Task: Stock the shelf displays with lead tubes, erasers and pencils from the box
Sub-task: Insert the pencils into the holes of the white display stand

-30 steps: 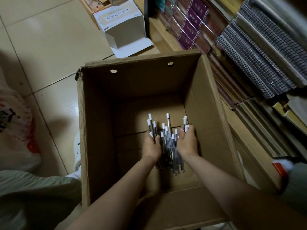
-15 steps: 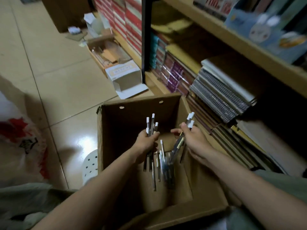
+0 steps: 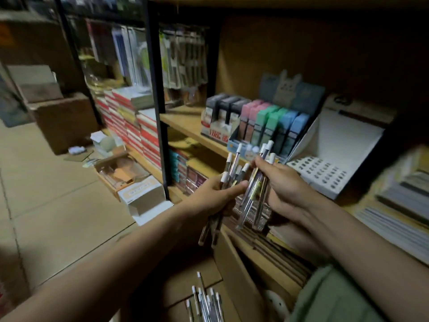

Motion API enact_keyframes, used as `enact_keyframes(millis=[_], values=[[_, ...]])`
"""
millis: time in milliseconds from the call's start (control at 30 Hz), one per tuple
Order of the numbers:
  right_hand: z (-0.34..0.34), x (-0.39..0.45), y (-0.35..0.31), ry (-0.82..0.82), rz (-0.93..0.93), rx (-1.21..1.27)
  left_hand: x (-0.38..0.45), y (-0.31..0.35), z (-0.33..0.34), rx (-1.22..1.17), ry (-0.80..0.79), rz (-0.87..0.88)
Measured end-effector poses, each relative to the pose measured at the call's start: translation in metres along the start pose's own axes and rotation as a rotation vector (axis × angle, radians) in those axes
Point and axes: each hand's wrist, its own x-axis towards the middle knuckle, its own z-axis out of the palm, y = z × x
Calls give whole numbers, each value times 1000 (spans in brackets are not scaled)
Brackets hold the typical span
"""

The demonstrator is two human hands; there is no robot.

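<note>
Nearest the camera, several clear-barrelled, white-capped pencils (image 3: 204, 303) still lay in the open brown cardboard box (image 3: 236, 270) on the floor. Above it, the left hand (image 3: 216, 196) and right hand (image 3: 285, 189), which half a second earlier were down inside the box, had each risen clenched round a bundle of the same pencils (image 3: 251, 191), caps uppermost. Beyond, on the wooden shelf (image 3: 185, 122), stood a white cardboard display stand with a perforated tray (image 3: 325, 175), apparently unfilled; gathering thus seemed finished, and slotting the pencils probably came next.
</note>
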Motion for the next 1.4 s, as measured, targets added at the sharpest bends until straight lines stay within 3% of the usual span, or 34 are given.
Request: enact_keyframes(millis=[100,200,500,667,767,967,1167,1400], values=[[-7,3,-16,54,-48,6,12,20,8,-118,-116,29],[-13,4,-30,89,-62,32,26,32,13,-50,-190,62],[-27,7,-47,210,-90,-171,59,32,33,-71,-255,60],[-30,8,-50,186,-130,-172,63,34,38,-80,-186,76],[-38,6,-53,278,-191,-352,64,37,35,-211,-107,30],[-82,-1,-100,546,-477,-1114,69,52,10,-301,-20,-9],[-99,6,-91,539,-630,-1155,77,55,-2,-207,56,31],[-106,21,-35,442,-599,-1378,78,49,2,-168,52,26]])
